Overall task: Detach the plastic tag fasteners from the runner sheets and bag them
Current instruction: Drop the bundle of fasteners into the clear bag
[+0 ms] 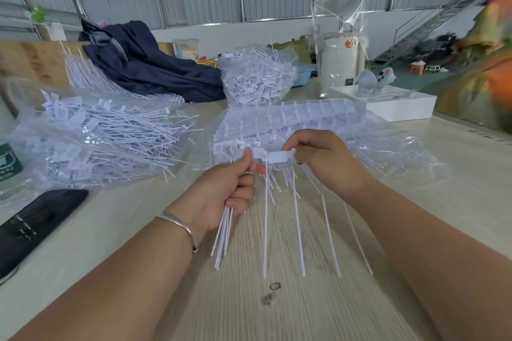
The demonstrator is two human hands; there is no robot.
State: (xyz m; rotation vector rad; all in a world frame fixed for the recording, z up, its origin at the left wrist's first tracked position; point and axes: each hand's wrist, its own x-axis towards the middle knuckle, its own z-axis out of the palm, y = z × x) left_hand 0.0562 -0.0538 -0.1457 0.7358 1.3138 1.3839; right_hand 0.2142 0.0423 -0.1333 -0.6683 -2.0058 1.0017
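A white runner sheet [277, 157] with several long thin fastener tails hanging down is held above the wooden table [291, 313]. My right hand [324, 159] pinches its right end. My left hand [230, 191] pinches the sheet's left end with thumb and forefinger while its curled fingers grip a bundle of detached white fasteners [223, 238] pointing downward. A clear bag [91, 135] holding loose fasteners lies at the left. More runner sheets [299, 119] are stacked on clear plastic behind my hands.
A black phone [36, 227] lies at the left edge beside a green bottle [8, 160]. A heap of loose fasteners [257, 77], dark blue cloth [144, 63], an upright clear bag [339, 44] and a white box [399, 105] stand at the back.
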